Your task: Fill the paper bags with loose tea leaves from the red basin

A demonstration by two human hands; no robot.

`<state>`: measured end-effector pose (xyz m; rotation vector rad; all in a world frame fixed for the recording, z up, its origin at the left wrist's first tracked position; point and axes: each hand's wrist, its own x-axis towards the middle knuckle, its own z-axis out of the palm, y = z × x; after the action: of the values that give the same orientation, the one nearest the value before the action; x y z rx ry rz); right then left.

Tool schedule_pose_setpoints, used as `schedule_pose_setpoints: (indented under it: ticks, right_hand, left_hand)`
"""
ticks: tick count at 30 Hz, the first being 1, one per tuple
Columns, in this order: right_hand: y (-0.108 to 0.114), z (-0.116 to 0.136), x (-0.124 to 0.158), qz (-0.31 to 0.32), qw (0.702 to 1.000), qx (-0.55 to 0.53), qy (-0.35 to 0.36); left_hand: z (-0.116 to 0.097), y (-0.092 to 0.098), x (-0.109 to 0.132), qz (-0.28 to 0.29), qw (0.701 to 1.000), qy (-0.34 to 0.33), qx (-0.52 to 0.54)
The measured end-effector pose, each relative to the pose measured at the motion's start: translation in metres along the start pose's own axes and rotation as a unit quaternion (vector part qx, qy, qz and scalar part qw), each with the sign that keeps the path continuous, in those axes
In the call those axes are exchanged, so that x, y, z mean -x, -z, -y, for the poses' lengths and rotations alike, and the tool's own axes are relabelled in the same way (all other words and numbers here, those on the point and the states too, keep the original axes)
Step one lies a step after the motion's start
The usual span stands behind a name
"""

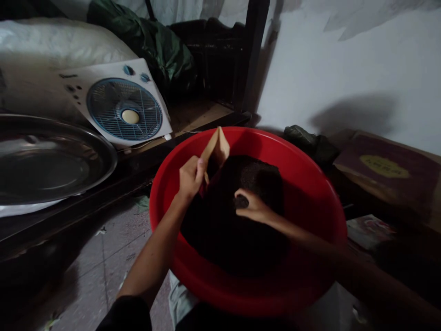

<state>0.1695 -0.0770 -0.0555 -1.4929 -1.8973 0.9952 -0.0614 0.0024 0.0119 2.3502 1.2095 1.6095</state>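
My left hand (191, 177) grips the near side of a brown paper bag (220, 146), whose mouth gapes upward at the left part of the red basin. A heap of dark, loose, grainy material (237, 243) covers the bottom of the wide red basin (312, 184). Over that heap my right hand (253, 207) is curled round a dark handful of the loose material (241, 201). Whether a small cup is also in those fingers, I cannot tell. The bag's lower end is in shadow.
A white box fan (130, 103) leans at the back left, beside a large steel tray (51, 184). Dark green fabric (161, 50) lies behind the fan. A purple cardboard box (389, 161) sits at the right against the white wall (361, 59). Tiled floor (113, 239) shows at lower left.
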Motion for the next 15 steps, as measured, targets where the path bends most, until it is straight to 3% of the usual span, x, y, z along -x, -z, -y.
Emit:
schedule_pose_setpoints:
  ticks: [2,4,7,11,13,15]
  right_hand:
    - [0.022,0.018,-0.016,-0.144,0.985,-0.09,0.006]
    - [0.043,0.037,-0.034,-0.274,0.945,-0.176,0.022]
    - [0.063,0.061,-0.061,-0.386,0.884,-0.246,0.094]
    - [0.066,0.076,-0.087,-0.386,0.853,-0.326,0.132]
    - [0.062,0.08,-0.093,-0.36,0.857,-0.346,0.131]
    - [0.061,0.082,-0.095,-0.341,0.876,-0.301,0.158]
  left_hand:
    - [-0.008,-0.009,-0.001,0.059,0.998,-0.022,0.009]
    - [-0.016,-0.016,0.001,0.099,0.994,-0.045,-0.003]
    - [-0.023,-0.023,0.006,0.11,0.99,-0.079,-0.032]
    - [-0.023,-0.023,0.011,0.103,0.989,-0.1,-0.038]
    - [-0.021,-0.022,0.011,0.102,0.989,-0.099,-0.039]
    - [-0.018,-0.019,0.009,0.093,0.99,-0.095,-0.05]
